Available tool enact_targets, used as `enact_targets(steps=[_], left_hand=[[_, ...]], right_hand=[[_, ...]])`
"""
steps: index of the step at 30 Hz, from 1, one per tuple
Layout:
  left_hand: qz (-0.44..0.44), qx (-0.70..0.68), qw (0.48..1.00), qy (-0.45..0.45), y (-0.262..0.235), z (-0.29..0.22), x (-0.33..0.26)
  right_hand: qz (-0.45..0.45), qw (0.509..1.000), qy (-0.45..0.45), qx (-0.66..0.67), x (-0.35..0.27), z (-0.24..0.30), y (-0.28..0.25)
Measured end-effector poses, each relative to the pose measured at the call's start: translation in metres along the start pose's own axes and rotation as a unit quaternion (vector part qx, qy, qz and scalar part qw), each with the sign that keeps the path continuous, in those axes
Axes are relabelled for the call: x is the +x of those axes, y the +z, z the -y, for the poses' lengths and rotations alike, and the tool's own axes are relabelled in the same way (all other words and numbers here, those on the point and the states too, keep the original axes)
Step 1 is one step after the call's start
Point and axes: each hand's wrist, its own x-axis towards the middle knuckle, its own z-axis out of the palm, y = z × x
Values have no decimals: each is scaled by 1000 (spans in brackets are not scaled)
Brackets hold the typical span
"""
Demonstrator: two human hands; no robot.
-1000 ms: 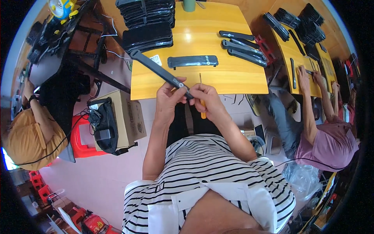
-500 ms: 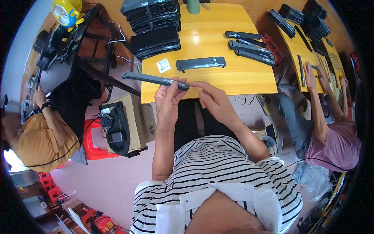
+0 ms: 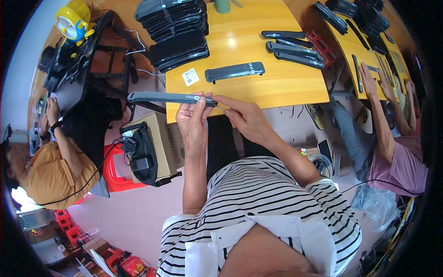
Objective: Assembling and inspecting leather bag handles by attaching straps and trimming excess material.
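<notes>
My left hand (image 3: 192, 123) pinches a long, flat black strap stack (image 3: 161, 97) near its right end, thumb on top. The stack sticks out leftward past the table's front edge, and its layers show at the side. My right hand (image 3: 249, 120) has its index finger on the right end, with the thumb just below; its other fingers are curled and partly hidden. Just beyond my hands, a dark flat strap bundle (image 3: 235, 72) with pale print lies on the yellow table (image 3: 290, 90). Beside it is a white label card (image 3: 189, 77).
Tall stacks of black straps (image 3: 177, 51) stand at the table's back left. Several loose straps (image 3: 295, 50) lie at the right, and a green cup (image 3: 222, 5) is at the back. People work at both sides. A cardboard box (image 3: 161, 138) is left of my legs.
The held strap stack has swung to lie more level, its left end shifting left. My right index finger has closed in onto its right end. The whole view has shifted slightly.
</notes>
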Motion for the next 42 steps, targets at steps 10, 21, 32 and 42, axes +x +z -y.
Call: enact_targets(steps=[10,21,32,42], left_hand=[[-53,71,994,59,12,6,-7],[-72,150,970,175,21,23,-14],[-33,281,930,233,21,12,-17],[-8,235,967,95,8,-2,-25]], right_hand=[[12,999,40,-16,2,-7,3],[-62,981,52,174,-3,-20,28],[-92,964,79,235,-4,-8,27],[18,923,152,353,-10,-13,6]])
